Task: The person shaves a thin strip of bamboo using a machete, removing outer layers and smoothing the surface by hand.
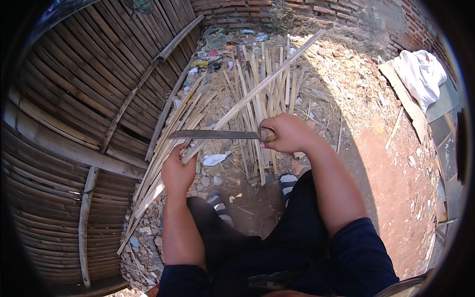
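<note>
My right hand (288, 133) is closed around the short wooden handle of a machete (217, 134). Its dark blade points left, lying level across the front of me. A long, pale bamboo strip (267, 79) slants from my left hand (179, 171) up to the far right. The left fingers are wrapped around the strip's near end, just below the blade's tip. The blade crosses over the strip there; whether the edge touches it I cannot tell. Beyond the hands, several loose bamboo strips (262, 111) lie fanned out on the ground.
To my left stands a bamboo-slat wall (64, 64), with more strips (153, 173) lying along its foot. A brick wall (237, 12) closes the far side. Rubble and litter (213, 57) cover the ground ahead. A white sack (419, 76) rests at the far right by boards.
</note>
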Tool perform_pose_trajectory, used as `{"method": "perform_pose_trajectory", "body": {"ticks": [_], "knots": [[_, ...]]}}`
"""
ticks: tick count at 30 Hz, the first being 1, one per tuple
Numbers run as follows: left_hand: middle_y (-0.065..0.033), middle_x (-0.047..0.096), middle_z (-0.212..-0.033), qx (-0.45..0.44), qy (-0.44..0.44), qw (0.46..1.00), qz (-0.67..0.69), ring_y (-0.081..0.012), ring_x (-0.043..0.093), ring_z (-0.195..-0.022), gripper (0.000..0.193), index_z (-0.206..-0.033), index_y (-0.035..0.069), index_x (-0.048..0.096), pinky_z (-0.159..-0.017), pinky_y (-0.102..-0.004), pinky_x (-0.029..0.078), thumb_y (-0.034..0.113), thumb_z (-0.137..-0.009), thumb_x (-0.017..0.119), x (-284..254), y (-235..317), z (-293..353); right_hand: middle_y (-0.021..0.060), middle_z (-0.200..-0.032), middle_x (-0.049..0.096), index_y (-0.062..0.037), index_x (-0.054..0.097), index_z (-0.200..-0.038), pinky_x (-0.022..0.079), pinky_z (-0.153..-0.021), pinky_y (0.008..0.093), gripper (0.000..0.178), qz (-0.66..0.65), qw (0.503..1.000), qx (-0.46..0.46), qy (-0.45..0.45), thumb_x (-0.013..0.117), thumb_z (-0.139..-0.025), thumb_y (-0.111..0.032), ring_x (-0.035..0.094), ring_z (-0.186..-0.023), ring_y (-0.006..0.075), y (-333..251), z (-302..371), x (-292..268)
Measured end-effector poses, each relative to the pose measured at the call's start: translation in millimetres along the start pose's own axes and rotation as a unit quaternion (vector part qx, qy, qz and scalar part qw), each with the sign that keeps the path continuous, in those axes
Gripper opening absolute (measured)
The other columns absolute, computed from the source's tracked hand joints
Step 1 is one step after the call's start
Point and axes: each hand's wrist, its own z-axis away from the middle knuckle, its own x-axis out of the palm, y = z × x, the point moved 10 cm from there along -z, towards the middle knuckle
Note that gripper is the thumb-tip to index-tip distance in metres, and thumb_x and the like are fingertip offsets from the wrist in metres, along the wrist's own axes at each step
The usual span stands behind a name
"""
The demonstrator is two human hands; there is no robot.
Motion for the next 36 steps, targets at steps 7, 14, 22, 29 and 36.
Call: {"method": "perform_pose_trajectory", "body": {"ticks": [7,14,22,29,36], "knots": [[-0.0239,0.076,-0.113,-0.066,-0.026,0.997,0.011,-0.0353,0.073,-0.109,0.055,-0.134,0.014,0.072,-0.095,-0.0417,0.055,0.038,-0.087,0.085,-7.1,-7.6,-3.2,0.022,-0.09,0.072,-0.0019,0.07,-0.101,0.054,-0.08,0.0493,0.036,-0.082,0.95,0.215,0.212,0.081,-0.088,-0.034,0.071,-0.09,0.0423,91.8,30.5,-67.8],[-0.0201,0.078,-0.1,-0.004,0.032,0.999,0.027,-0.0362,0.076,-0.09,0.056,-0.13,0.012,0.074,-0.081,-0.0434,0.057,0.04,-0.083,0.085,-4.5,-5.5,-0.1,0.0181,-0.082,0.07,-0.0066,0.071,-0.1,0.054,-0.074,0.0503,0.029,0.025,0.991,0.059,0.121,0.082,-0.086,-0.03,0.07,-0.082,0.0407,20.7,21.0,-40.2],[-0.0189,0.077,-0.088,0.011,-0.011,0.998,0.069,-0.0336,0.076,-0.08,0.061,-0.134,0.011,0.071,-0.074,-0.0443,0.057,0.041,-0.083,0.086,9.0,-9.1,0.3,0.0198,-0.088,0.072,-0.0077,0.07,-0.103,0.056,-0.079,0.0543,0.029,0.043,0.998,-0.015,0.036,0.08,-0.084,-0.028,0.071,-0.091,0.0431,-18.6,-0.3,-5.9],[-0.025,0.077,-0.1,0.06,-0.061,0.996,0.031,-0.0332,0.077,-0.082,0.072,-0.145,0.016,0.065,-0.079,-0.0418,0.058,0.044,-0.083,0.088,12.4,11.7,6.5,0.0218,-0.085,0.072,-0.0075,0.074,-0.106,0.055,-0.077,0.0509,0.029,-0.088,0.967,0.109,0.211,0.08,-0.087,-0.029,0.07,-0.084,0.0435,43.4,21.8,-61.1],[-0.0215,0.076,-0.086,0.105,-0.102,0.987,0.068,-0.0332,0.076,-0.076,0.084,-0.153,0.014,0.057,-0.074,-0.0412,0.059,0.048,-0.083,0.088,29.6,23.4,16.6,0.0184,-0.091,0.074,-0.0108,0.076,-0.111,0.056,-0.077,0.0504,0.033,-0.064,0.981,0.035,0.179,0.082,-0.086,-0.032,0.071,-0.089,0.0419,6.2,13.2,-41.9]]}}
